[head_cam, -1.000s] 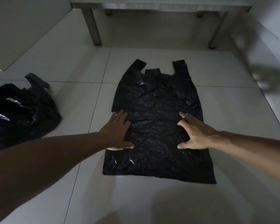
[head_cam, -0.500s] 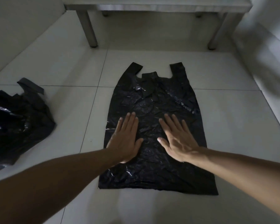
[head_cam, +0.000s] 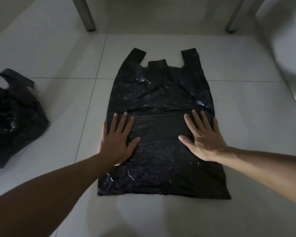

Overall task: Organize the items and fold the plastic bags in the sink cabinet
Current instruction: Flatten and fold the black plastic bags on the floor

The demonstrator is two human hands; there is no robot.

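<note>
A black plastic bag (head_cam: 161,93) lies spread flat on the white tiled floor, its two handles pointing away from me. My left hand (head_cam: 117,139) presses flat on the bag's left edge, fingers straight and spread. My right hand (head_cam: 204,135) presses flat on the bag's right side, fingers straight too. Between the two hands the plastic looks stretched smooth, with a crease line just beyond the fingertips.
A crumpled heap of black plastic bags (head_cam: 12,115) lies on the floor at the left. Two metal legs (head_cam: 85,14) (head_cam: 236,16) stand at the far edge. A pale wall (head_cam: 289,48) rises on the right.
Both hands slid apart from the bag's middle to its left and right sides, smoothing the plastic. The view has come closer to the bag.
</note>
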